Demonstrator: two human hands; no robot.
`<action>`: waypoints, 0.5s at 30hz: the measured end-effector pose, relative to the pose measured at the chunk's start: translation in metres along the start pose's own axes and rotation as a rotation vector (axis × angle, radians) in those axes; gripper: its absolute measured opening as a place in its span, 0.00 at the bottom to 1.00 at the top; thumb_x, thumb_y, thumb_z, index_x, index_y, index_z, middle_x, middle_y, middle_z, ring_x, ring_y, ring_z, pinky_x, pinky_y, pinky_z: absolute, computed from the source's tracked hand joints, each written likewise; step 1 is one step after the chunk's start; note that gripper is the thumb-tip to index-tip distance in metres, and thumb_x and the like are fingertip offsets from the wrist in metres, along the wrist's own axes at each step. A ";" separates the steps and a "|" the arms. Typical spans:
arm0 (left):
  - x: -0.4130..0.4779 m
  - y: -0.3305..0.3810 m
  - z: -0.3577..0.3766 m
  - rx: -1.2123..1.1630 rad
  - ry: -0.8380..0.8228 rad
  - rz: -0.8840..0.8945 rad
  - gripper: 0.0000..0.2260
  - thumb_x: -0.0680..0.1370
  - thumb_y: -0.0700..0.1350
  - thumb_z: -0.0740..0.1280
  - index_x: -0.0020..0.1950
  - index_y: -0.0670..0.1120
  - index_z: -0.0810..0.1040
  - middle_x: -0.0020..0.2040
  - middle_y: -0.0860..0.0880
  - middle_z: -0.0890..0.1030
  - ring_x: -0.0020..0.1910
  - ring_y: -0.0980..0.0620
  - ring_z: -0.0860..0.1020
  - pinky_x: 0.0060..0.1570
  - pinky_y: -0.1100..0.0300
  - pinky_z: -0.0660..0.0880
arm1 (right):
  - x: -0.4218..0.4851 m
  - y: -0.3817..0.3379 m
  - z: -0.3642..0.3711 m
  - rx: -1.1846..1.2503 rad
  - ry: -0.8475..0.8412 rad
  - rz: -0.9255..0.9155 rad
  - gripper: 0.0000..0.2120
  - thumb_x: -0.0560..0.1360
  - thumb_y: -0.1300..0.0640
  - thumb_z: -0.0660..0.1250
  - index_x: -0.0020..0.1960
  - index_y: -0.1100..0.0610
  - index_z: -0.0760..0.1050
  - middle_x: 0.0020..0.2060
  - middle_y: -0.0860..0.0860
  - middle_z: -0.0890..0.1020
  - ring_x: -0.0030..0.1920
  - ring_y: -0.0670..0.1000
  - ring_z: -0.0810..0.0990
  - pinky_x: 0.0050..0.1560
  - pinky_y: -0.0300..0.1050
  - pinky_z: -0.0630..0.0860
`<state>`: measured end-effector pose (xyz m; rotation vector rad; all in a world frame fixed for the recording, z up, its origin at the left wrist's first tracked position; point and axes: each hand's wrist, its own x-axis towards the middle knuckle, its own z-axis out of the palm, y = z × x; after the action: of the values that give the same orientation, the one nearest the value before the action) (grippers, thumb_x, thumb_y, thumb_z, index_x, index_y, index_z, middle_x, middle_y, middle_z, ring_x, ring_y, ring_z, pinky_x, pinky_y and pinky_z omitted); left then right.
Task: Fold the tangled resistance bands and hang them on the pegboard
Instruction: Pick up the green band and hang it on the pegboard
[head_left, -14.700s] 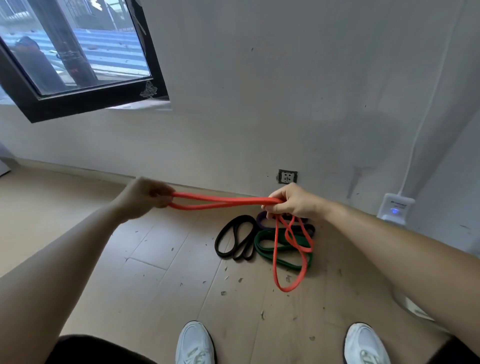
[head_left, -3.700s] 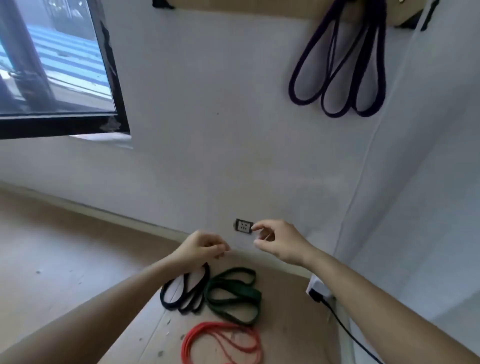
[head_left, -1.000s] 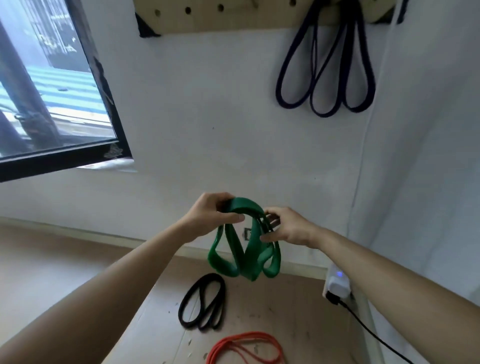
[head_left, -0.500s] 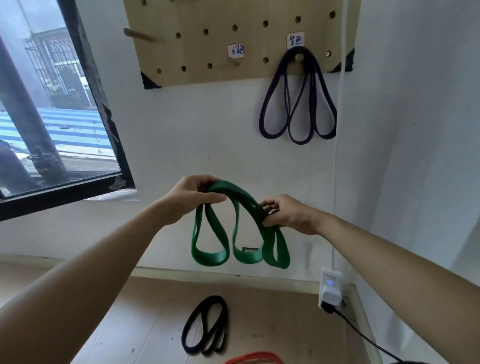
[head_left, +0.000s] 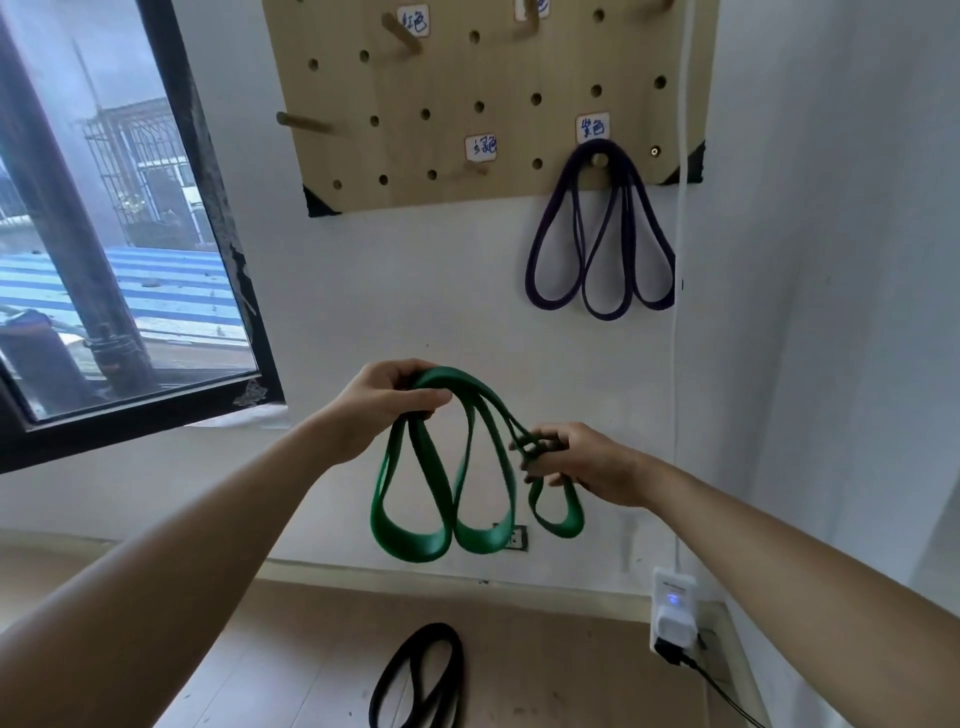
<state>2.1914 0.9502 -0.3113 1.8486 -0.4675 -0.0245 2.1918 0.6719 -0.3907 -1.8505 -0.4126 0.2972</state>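
A green resistance band (head_left: 410, 535) hangs folded into three loops between my hands, in front of the white wall. My left hand (head_left: 387, 402) grips its top fold. My right hand (head_left: 576, 460) pinches the strands lower and to the right. Above, a wooden pegboard (head_left: 441, 78) carries pegs and small labels. A purple band (head_left: 597, 260) hangs folded on its lower right peg. An empty peg (head_left: 475, 167) sits under a label left of it. A black band (head_left: 421, 680) lies on the floor below.
A dark-framed window (head_left: 104, 260) fills the left. A white cable (head_left: 680, 312) runs down the wall to a white plug box (head_left: 672, 613) with a black cord. A wall socket (head_left: 514, 538) shows behind the green band. The room corner is at right.
My view has tilted up, showing more of the pegboard. My hands have spread a little, and a small third loop of the green band now hangs under my right hand.
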 end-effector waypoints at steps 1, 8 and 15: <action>0.001 0.002 0.000 -0.007 0.005 0.001 0.11 0.76 0.40 0.74 0.58 0.42 0.83 0.42 0.49 0.82 0.43 0.50 0.79 0.46 0.59 0.77 | 0.001 -0.003 0.002 0.027 -0.015 -0.010 0.15 0.76 0.60 0.72 0.62 0.52 0.79 0.54 0.54 0.85 0.57 0.52 0.82 0.60 0.52 0.72; 0.014 0.008 0.016 -0.088 0.057 0.048 0.12 0.75 0.39 0.75 0.59 0.42 0.83 0.48 0.44 0.85 0.46 0.49 0.82 0.49 0.58 0.78 | 0.026 -0.060 0.024 0.161 0.043 -0.270 0.19 0.75 0.59 0.75 0.64 0.56 0.76 0.52 0.55 0.83 0.54 0.51 0.83 0.58 0.44 0.78; 0.042 0.044 0.002 -0.233 0.182 0.102 0.09 0.78 0.44 0.73 0.56 0.42 0.85 0.40 0.46 0.80 0.39 0.50 0.77 0.44 0.60 0.77 | 0.053 -0.125 0.000 0.036 0.112 -0.339 0.16 0.77 0.49 0.73 0.61 0.55 0.77 0.44 0.48 0.80 0.43 0.47 0.80 0.49 0.45 0.78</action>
<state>2.2161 0.9240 -0.2621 1.5800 -0.4125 0.1506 2.2236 0.7294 -0.2714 -1.7180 -0.6285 -0.0296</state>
